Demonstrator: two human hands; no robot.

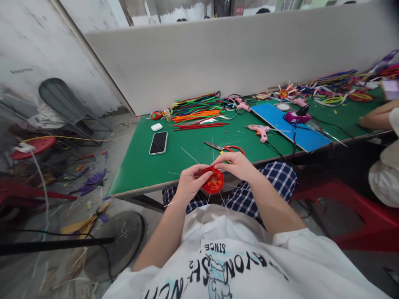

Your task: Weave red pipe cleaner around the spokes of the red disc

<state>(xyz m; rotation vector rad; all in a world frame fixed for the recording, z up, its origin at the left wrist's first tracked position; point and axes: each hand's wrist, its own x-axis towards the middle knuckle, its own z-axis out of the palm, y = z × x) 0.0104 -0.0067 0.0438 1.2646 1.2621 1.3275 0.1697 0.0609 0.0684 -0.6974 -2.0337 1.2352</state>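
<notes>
Both hands hold a small red disc above the lap, just off the green desk edge. Left hand fingers pinch its rim; right hand fingers seem closed on its top edge, near the scissors.

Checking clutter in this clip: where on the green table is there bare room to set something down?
The bare patch of green table runs along the near left edge, below the phone and left of the scissors. A smaller gap lies between the scissors and the pink glue gun. The back, around the stick pile and blue board, is crowded.
</notes>
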